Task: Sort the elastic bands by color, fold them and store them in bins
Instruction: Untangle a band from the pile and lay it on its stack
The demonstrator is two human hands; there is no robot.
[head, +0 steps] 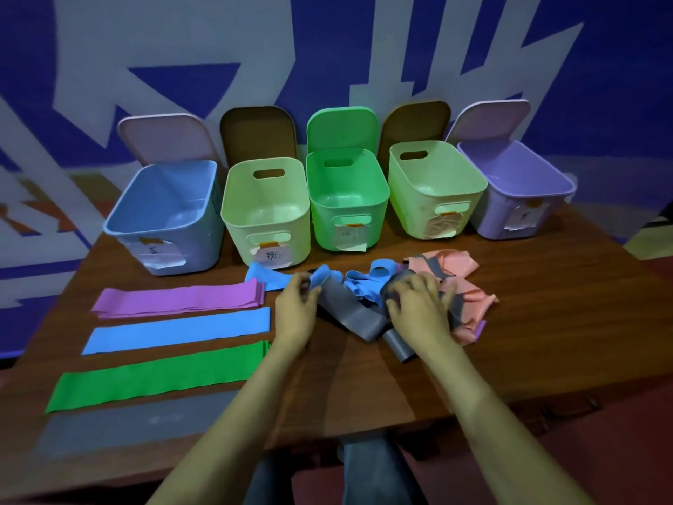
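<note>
A tangled heap of elastic bands lies mid-table: blue loops (368,282), a grey band (349,318) and pink bands (462,286). My left hand (295,308) pinches the grey band's left end beside a blue loop. My right hand (418,304) has its fingers curled into the grey band on top of the heap. Flat bands lie sorted at the left: purple (178,298), blue (174,333), green (160,380) and grey (127,424). Five open bins stand in a row behind: blue (124,227), pale green (233,216), green (382,198), pale green (473,187) and purple (568,187).
The wooden table (528,351) has bare surface at the right and near its front edge. Each bin's lid stands up behind it against the blue and white wall. Paper labels hang on the bins' fronts. My knees show below the table's edge.
</note>
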